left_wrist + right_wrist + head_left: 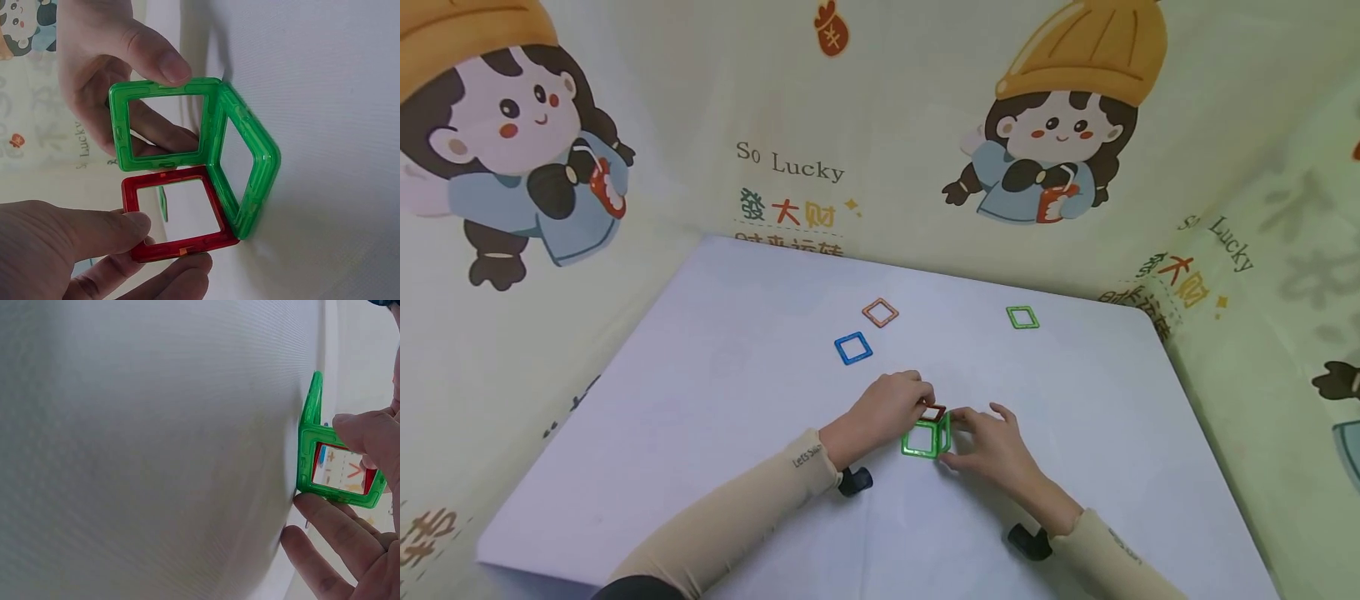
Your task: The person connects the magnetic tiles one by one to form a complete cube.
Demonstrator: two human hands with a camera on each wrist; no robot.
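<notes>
Below a cartoon-printed backdrop [685, 100] spreads a white table [760, 333]. Over its near half, my right hand [992, 446] grips an upright green frame [120, 131] between thumb and fingers; my left hand [883, 408] pinches an upright red frame [175, 249]. These 2 meet adjoining edges of a flat green frame [265, 169]. Farther off lie 3 more: blue frame [859, 358], orange frame [890, 319], loose green frame [1025, 327].

Upright red frame [216, 203] touches two green frames [211, 119].
</notes>
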